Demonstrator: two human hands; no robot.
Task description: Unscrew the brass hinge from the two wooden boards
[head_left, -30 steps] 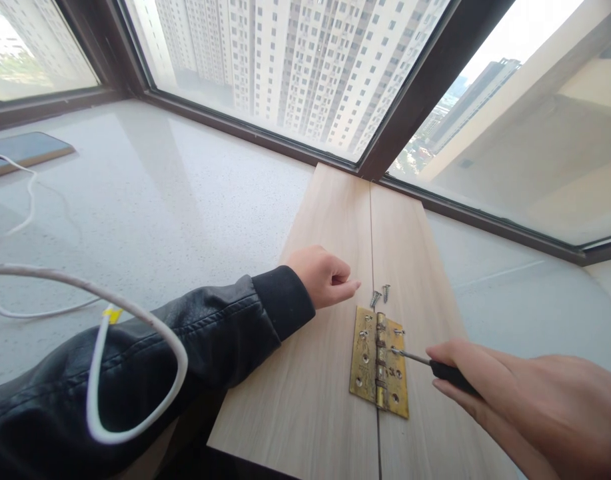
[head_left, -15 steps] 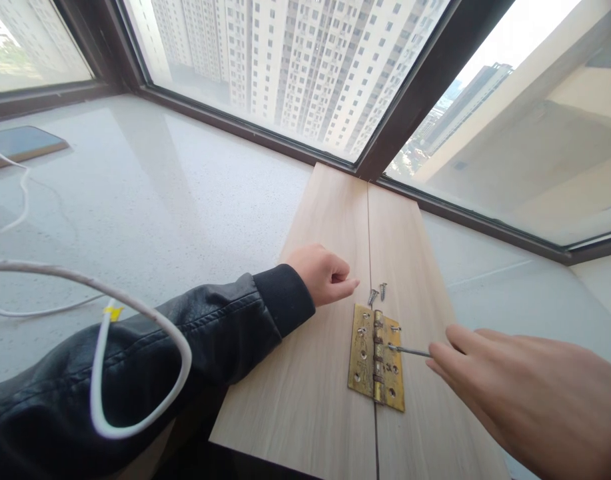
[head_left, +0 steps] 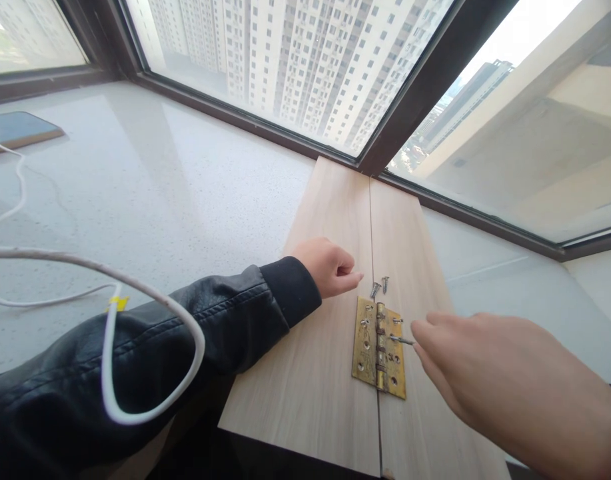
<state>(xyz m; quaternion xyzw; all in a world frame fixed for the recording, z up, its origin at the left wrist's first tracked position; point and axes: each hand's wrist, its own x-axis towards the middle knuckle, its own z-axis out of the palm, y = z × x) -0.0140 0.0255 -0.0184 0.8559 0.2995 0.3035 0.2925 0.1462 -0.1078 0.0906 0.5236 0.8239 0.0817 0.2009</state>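
A brass butt hinge lies opened flat across the seam between two pale wooden boards. My right hand is closed around a screwdriver; only its thin metal shaft shows, its tip at the hinge's right leaf near the knuckle. The handle is hidden inside my hand. Screws stand partly raised in the upper holes of both leaves. Two loose screws lie just above the hinge. My left hand rests closed on the left board beside them, and whatever its curled fingers hold, if anything, is hidden.
A white cable with a yellow tag loops over my left sleeve. Far left on the speckled white sill lies a flat phone-like device. Dark window frames border the far side of the boards.
My right hand has moved left and slightly up, closer to the hinge, so less of the shaft shows. The view has shifted slightly. My left hand keeps its closed shape.
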